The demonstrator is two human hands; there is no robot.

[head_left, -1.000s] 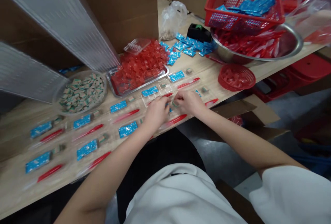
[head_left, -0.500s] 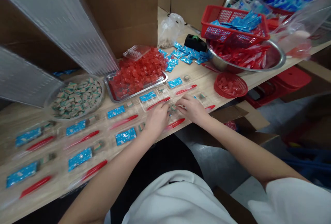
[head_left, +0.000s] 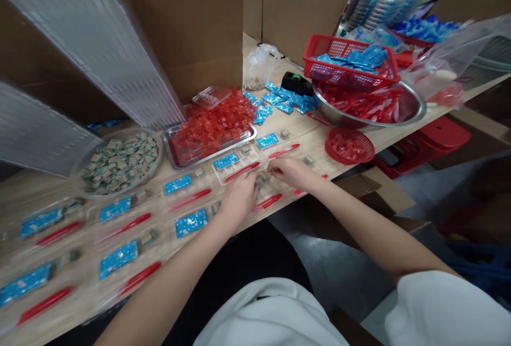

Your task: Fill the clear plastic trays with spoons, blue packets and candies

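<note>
Left hand (head_left: 238,199) curled, fingertips down at the near edge of a clear plastic compartment tray (head_left: 235,171), which lies on a wooden table (head_left: 315,129). Right hand (head_left: 293,172) comes in from the right, fingers pressed together and pointing toward the left hand, just beside a small wrapped sweet (head_left: 263,178). Looks like a pinch maybe, but fingers block the view, so can't tell if either hand holds anything. In the tray: a blue sachet (head_left: 225,161) and a red plastic utensil (head_left: 241,172). More sets of these are laid in rows to the left. Behind: steel tray of red sweets (head_left: 213,155), round clear bowl of wrapped sweets (head_left: 120,192), small red mesh basket (head_left: 349,145), steel bowl of red utensils (head_left: 383,123), red basket of blue sachets (head_left: 351,64), loose blue sachets (head_left: 279,100).
</note>
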